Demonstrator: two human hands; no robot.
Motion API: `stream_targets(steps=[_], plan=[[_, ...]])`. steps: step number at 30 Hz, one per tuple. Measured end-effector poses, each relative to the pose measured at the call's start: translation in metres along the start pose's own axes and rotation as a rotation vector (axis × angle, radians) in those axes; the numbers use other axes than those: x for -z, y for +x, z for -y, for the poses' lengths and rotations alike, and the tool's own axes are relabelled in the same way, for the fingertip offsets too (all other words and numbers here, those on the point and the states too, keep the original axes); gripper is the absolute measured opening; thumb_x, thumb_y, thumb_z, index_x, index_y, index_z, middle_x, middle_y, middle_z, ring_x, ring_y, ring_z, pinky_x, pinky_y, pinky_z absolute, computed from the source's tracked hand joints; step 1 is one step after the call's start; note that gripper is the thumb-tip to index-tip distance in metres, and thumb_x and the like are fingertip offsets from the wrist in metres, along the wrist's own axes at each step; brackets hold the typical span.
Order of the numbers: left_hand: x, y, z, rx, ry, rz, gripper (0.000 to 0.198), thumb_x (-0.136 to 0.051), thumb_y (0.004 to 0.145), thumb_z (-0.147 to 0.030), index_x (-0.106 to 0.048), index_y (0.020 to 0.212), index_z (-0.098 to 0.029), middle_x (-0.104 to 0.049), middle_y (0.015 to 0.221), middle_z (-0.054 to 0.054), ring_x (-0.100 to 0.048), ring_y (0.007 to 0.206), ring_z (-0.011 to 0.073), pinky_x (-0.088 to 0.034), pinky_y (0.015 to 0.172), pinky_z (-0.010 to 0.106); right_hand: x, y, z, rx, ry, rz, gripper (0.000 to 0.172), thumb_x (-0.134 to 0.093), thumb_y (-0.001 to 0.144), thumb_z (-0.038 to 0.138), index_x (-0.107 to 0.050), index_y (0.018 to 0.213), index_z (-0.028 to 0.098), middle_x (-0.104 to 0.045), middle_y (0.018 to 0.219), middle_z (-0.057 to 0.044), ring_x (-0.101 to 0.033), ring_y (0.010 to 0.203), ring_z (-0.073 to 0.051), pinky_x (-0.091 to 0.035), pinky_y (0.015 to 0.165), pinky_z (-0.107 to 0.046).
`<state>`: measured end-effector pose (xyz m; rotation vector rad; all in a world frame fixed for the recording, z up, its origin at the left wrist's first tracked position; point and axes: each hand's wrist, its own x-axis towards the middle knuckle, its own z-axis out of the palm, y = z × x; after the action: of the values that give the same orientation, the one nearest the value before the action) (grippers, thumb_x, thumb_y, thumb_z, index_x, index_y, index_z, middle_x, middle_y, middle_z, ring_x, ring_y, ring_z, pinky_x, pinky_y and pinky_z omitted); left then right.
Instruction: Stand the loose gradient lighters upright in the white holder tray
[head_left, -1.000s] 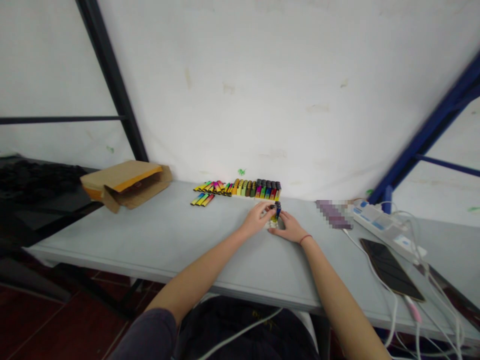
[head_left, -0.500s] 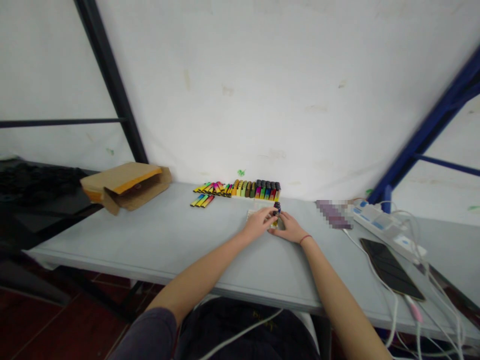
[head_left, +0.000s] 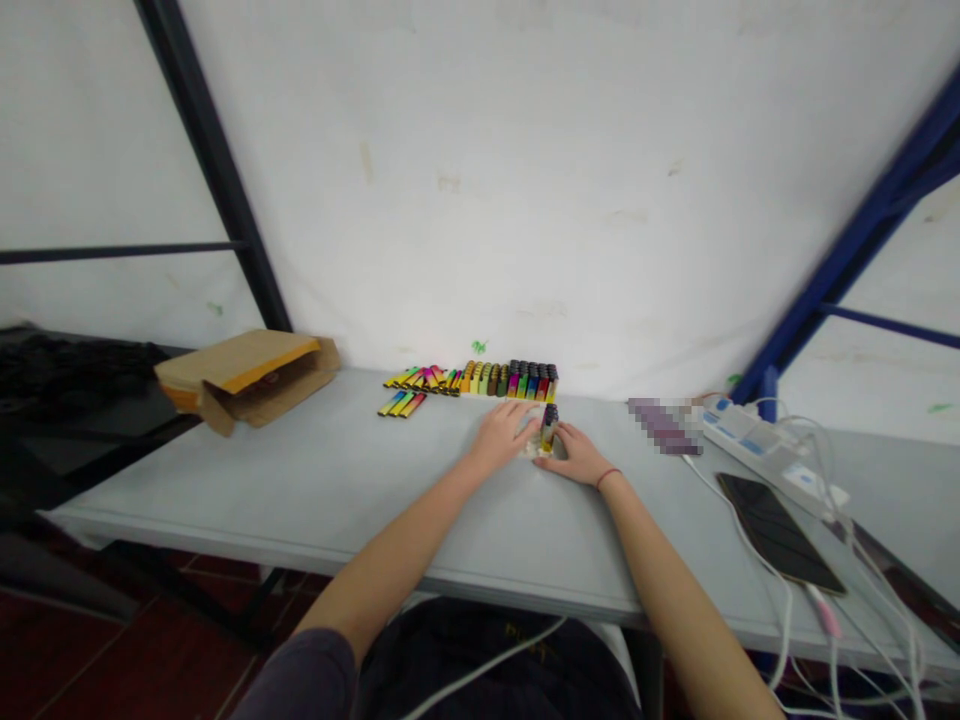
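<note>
A small upright group of dark-topped lighters [head_left: 550,428] stands at the right end of a pale tray [head_left: 531,450] on the table. My right hand [head_left: 583,460] steadies that end, with its fingers behind and its thumb in front. Over the tray's left part is my left hand [head_left: 499,440], its fingers stretched toward the far side and nothing visible in them. It partly hides the tray. Behind the hands, a block of upright dark-topped lighters [head_left: 533,380] stands by the wall, beside a yellowish upright group [head_left: 486,378].
Loose colourful lighters [head_left: 424,378] lie at the back left, with a few more [head_left: 402,404] in front. An open cardboard box [head_left: 247,375] rests at the left. On the right are a black phone [head_left: 780,530], a power strip [head_left: 765,450] and trailing white cables.
My left hand has moved left, away from the lighters at the tray's right end, and its fingers have straightened. My right hand stays beside them.
</note>
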<state>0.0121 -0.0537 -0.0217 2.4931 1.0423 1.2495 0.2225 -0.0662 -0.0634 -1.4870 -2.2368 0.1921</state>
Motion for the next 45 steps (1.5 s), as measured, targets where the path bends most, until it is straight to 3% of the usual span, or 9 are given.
stream_targets(steps=[5,8,12,18,25,33,38,41,45], plan=[[0.048,0.004,0.052,0.441,0.311,-0.116,0.041,-0.045,0.094,-0.025,-0.058,0.131,-0.013,-0.064,0.124,0.016,-0.055,0.120,0.0284,-0.040,0.107,0.043,0.001,0.000,0.000,0.007,-0.012,0.018,0.054,-0.068,0.078,0.061,-0.062,0.111,0.018,-0.058,0.134,-0.018,-0.055,0.123,-0.033,-0.042,0.106,-0.049],[0.073,-0.009,0.084,0.735,0.563,-0.206,0.045,-0.043,0.093,-0.025,-0.056,0.134,-0.015,-0.048,0.147,0.019,-0.032,0.142,0.0360,-0.027,0.114,0.056,-0.002,-0.001,-0.002,-0.008,-0.022,0.006,0.060,-0.069,0.076,0.062,-0.061,0.116,0.018,-0.056,0.137,-0.018,-0.053,0.127,-0.033,-0.040,0.109,-0.050],[0.083,-0.024,0.107,0.991,0.593,-0.052,0.053,-0.041,0.093,-0.035,-0.050,0.140,-0.013,-0.036,0.155,0.023,-0.026,0.145,0.0408,-0.025,0.112,0.063,-0.005,0.000,-0.005,-0.012,-0.034,0.011,0.064,-0.068,0.076,0.064,-0.061,0.117,0.016,-0.056,0.137,-0.020,-0.052,0.129,-0.034,-0.040,0.110,-0.051],[0.068,-0.021,0.098,0.926,0.589,0.094,0.050,-0.036,0.093,-0.031,-0.052,0.139,-0.017,-0.042,0.152,0.021,-0.035,0.141,0.0374,-0.028,0.110,0.062,-0.006,0.000,-0.005,-0.017,-0.032,-0.006,0.066,-0.068,0.075,0.065,-0.061,0.120,0.017,-0.055,0.139,-0.020,-0.052,0.130,-0.035,-0.040,0.110,-0.052],[0.063,-0.020,0.091,0.903,0.627,-0.021,0.042,-0.045,0.092,-0.035,-0.062,0.127,-0.019,-0.042,0.151,0.020,-0.025,0.146,0.0402,-0.025,0.112,0.062,-0.007,0.000,-0.006,-0.010,-0.021,-0.021,0.062,-0.070,0.075,0.064,-0.062,0.118,0.019,-0.056,0.139,-0.018,-0.052,0.130,-0.035,-0.040,0.110,-0.052],[0.065,-0.014,0.079,0.806,0.625,-0.024,0.034,-0.051,0.091,-0.037,-0.071,0.104,-0.012,-0.050,0.141,0.024,-0.032,0.141,0.0429,-0.031,0.110,0.057,-0.003,-0.001,-0.003,-0.013,-0.029,0.004,0.060,-0.069,0.076,0.061,-0.061,0.116,0.017,-0.056,0.138,-0.020,-0.052,0.129,-0.034,-0.040,0.110,-0.052],[0.048,0.004,0.065,0.724,-0.036,-0.037,0.027,-0.048,0.094,-0.036,-0.063,0.090,-0.015,-0.069,0.085,0.013,-0.069,0.079,0.0250,-0.052,0.075,0.036,0.000,-0.001,0.000,0.000,-0.022,0.006,0.056,-0.069,0.076,0.061,-0.062,0.113,0.019,-0.061,0.130,-0.016,-0.057,0.121,-0.032,-0.043,0.106,-0.049],[0.031,0.012,0.053,0.723,-0.524,-0.113,0.021,-0.048,0.093,-0.037,-0.053,0.085,-0.019,-0.055,0.060,-0.002,-0.053,0.047,0.0113,-0.042,0.051,0.023,0.001,-0.001,0.000,0.011,-0.012,0.003,0.055,-0.069,0.077,0.060,-0.061,0.114,0.020,-0.060,0.131,-0.015,-0.057,0.121,-0.031,-0.043,0.105,-0.048],[0.017,0.012,0.038,0.695,-0.833,-0.115,0.035,-0.042,0.096,-0.053,-0.049,0.085,-0.020,-0.037,0.050,-0.010,-0.035,0.035,0.0061,-0.027,0.040,0.019,0.002,-0.001,0.001,0.015,-0.011,0.023,0.055,-0.067,0.079,0.060,-0.060,0.115,0.020,-0.059,0.132,-0.016,-0.055,0.122,-0.031,-0.042,0.106,-0.048]])
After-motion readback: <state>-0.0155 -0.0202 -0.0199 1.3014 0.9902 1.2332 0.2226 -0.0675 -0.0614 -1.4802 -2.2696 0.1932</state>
